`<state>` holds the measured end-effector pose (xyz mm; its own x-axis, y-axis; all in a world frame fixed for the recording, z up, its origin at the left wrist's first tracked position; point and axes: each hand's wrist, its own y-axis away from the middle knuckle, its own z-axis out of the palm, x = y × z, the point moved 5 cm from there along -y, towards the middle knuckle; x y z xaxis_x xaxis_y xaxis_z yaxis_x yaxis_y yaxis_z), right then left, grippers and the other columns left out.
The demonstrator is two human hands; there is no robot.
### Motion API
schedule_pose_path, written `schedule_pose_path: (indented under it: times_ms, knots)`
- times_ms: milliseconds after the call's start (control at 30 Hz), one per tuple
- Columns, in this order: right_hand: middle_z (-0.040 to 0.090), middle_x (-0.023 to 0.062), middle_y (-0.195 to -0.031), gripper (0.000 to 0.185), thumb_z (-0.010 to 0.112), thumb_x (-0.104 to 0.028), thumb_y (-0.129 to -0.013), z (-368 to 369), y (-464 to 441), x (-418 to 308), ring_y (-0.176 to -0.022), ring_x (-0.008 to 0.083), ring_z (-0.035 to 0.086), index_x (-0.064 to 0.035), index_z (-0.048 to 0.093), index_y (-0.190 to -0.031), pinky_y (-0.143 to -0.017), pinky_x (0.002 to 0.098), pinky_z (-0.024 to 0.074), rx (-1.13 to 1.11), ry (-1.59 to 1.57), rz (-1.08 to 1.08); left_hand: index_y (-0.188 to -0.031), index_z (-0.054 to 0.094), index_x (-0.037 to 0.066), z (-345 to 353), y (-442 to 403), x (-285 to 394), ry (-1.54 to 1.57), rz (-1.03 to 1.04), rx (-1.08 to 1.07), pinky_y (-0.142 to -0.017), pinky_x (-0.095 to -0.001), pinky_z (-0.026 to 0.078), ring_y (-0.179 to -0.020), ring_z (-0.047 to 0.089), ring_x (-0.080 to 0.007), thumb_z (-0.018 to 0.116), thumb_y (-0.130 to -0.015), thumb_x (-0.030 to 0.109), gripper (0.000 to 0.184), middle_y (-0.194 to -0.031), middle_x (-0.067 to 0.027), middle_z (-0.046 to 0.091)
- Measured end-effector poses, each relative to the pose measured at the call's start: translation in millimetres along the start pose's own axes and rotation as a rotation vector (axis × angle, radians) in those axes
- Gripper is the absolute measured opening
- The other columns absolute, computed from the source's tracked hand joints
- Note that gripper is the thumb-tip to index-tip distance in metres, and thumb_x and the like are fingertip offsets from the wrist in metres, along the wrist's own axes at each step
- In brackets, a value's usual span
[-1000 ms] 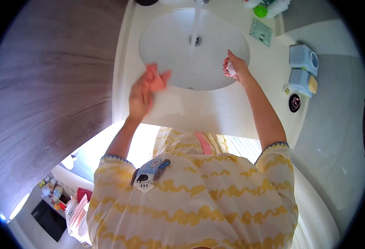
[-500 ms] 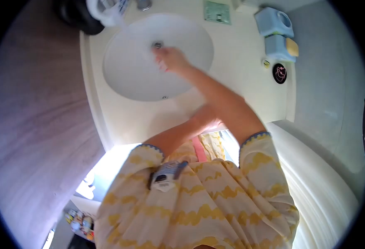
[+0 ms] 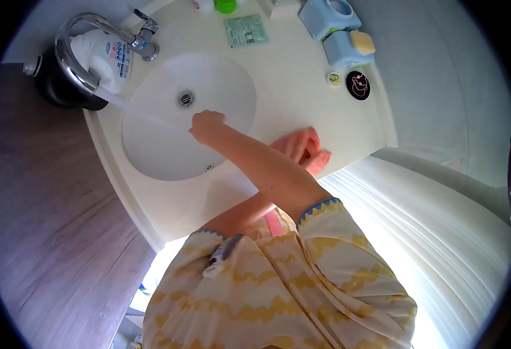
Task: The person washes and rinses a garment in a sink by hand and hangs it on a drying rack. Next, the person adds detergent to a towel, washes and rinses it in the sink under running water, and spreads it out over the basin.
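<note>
My right hand is closed over the lower right part of the white sink basin; what its fingers hold, if anything, is hidden. My right forearm crosses above my left one. Partly covered by that forearm, my left hand is closed on a coral-pink cloth, which lies against the counter right of the basin. Water runs from the curved chrome faucet toward the basin's left side.
A white jug and a black round object stand by the faucet. A green packet lies behind the basin. Two blue containers, a small yellow-and-white item and a black disc are on the right.
My left hand has carried the cloth rightward across the counter, under my right arm. My right hand has swung left over the basin. The view has shifted, bringing the faucet into sight.
</note>
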<state>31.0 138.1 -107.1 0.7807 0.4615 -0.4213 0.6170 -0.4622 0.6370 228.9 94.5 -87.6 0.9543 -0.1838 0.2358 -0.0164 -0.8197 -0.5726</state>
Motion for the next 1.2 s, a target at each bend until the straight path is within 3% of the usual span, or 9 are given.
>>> schedule_pose_path:
  times_ms: [67,167,467,600,767,867,933,1000,1200]
  knots:
    - [0.063,0.0111,-0.104,0.026,0.062,-0.028,-0.080,2,-6,17,-0.098,0.0246,0.061,-0.0081,0.065,-0.098,-0.073,0.0354,0.0518,0.039,-0.008,0.048,-0.129,0.047,0.019,-14,-15,5,0.345,0.065,-0.277,-0.098,-0.0462,0.035,-0.126,0.037,-0.0330,0.052,-0.082,0.012,0.047,-0.134,-0.0199,0.040]
    - [0.063,0.0106,-0.101,0.036,0.056,-0.037,-0.083,8,-14,30,-0.095,0.0285,0.061,-0.0063,0.062,-0.101,-0.078,0.0414,0.0496,0.032,-0.128,0.025,-0.131,0.045,0.018,25,-44,-13,0.430,0.004,-0.367,-0.105,-0.0488,0.025,-0.132,0.025,-0.0352,0.047,-0.078,0.003,0.054,-0.142,-0.0207,0.028]
    - [0.065,0.0114,-0.094,0.033,0.058,-0.036,-0.080,-26,-28,33,-0.092,0.0298,0.061,-0.0069,0.061,-0.096,-0.077,0.0420,0.0489,0.067,-0.210,0.003,-0.129,0.046,0.012,60,-120,-134,0.109,-0.399,-0.027,-0.103,-0.0510,0.025,-0.129,0.028,-0.0405,0.047,-0.078,-0.002,0.053,-0.138,-0.0238,0.031]
    - [0.065,0.0108,-0.088,0.030,0.058,-0.031,-0.081,-23,-42,45,-0.072,0.0282,0.064,-0.0061,0.058,-0.097,-0.064,0.0374,0.0523,0.141,-0.285,0.020,-0.127,0.048,0.010,50,-110,-155,0.094,-0.516,-0.009,-0.104,-0.0486,0.026,-0.131,0.027,-0.0353,0.049,-0.078,-0.001,0.050,-0.139,-0.0165,0.032]
    - [0.062,0.0051,-0.081,0.021,0.059,-0.022,-0.083,-9,-36,37,-0.053,0.0206,0.063,-0.0087,0.055,-0.099,-0.047,0.0332,0.0522,0.082,-0.772,0.111,-0.126,0.049,0.010,17,-65,-159,0.221,-0.478,-0.057,-0.089,-0.0368,0.044,-0.114,0.048,-0.0295,0.051,-0.079,0.001,0.048,-0.135,-0.0135,0.038]
    - [0.062,0.0074,-0.080,0.014,0.060,-0.019,-0.083,5,-36,18,-0.059,0.0247,0.065,-0.0095,0.058,-0.093,-0.048,0.0345,0.0540,-0.042,-1.198,0.214,-0.125,0.047,0.008,-17,-32,-139,0.426,-0.324,-0.099,-0.084,-0.0316,0.038,-0.097,0.050,-0.0236,0.048,-0.086,0.012,0.039,-0.105,-0.0070,0.052]
    - [0.060,0.0038,-0.079,0.009,0.059,-0.017,-0.085,17,-44,15,-0.055,0.0192,0.061,-0.0161,0.060,-0.094,-0.044,0.0296,0.0500,-0.052,-1.478,0.246,-0.120,0.049,0.006,-7,14,-117,0.073,-0.099,-0.425,-0.088,-0.0345,0.037,-0.103,0.050,-0.0246,0.051,-0.084,0.016,0.037,-0.108,-0.0058,0.053]
    - [0.058,0.0030,-0.076,0.009,0.058,-0.016,-0.086,25,-50,14,-0.051,0.0152,0.057,-0.0178,0.061,-0.095,-0.041,0.0242,0.0464,-0.043,-1.740,0.352,-0.118,0.050,0.005,-19,52,-111,0.093,-0.040,-0.383,-0.095,-0.0386,0.036,-0.111,0.048,-0.0276,0.055,-0.080,0.016,0.040,-0.114,-0.0079,0.053]
    - [0.052,-0.0021,-0.066,0.036,0.063,-0.044,-0.082,75,-67,-5,-0.043,0.0046,0.042,-0.0089,0.056,-0.081,-0.036,0.0134,0.0333,-0.316,-1.948,0.488,-0.097,0.059,0.009,-99,87,-81,0.300,0.055,-0.349,-0.102,-0.0441,0.032,-0.112,0.047,-0.0272,0.061,-0.070,0.019,0.028,-0.110,-0.0077,0.055]
